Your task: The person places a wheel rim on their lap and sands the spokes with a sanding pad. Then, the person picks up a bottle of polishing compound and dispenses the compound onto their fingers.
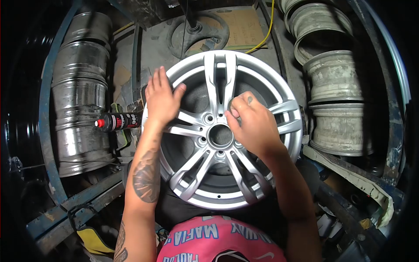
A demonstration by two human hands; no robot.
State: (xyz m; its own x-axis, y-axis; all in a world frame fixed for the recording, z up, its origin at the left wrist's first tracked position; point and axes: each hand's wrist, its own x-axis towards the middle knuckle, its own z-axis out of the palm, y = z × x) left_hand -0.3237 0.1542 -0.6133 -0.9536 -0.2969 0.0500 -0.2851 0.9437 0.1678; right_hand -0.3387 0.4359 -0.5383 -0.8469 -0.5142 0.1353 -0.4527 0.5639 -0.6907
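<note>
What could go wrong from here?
1. The bottle sits close beside the wheel; a turn of the wheel might knock it.
2. The right hand, bare and curled close to the spokes, could get scraped.
3. The left hand lies open on the wheel's outer part, not wrapped around it, so it may slip.

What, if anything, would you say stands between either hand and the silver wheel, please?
Nothing visible does. The left hand lies along the edge of the silver wheel, and the curled right hand is over it near the centre; contact there is partly hidden. The black bottle is off to the left, out of the way.
</note>
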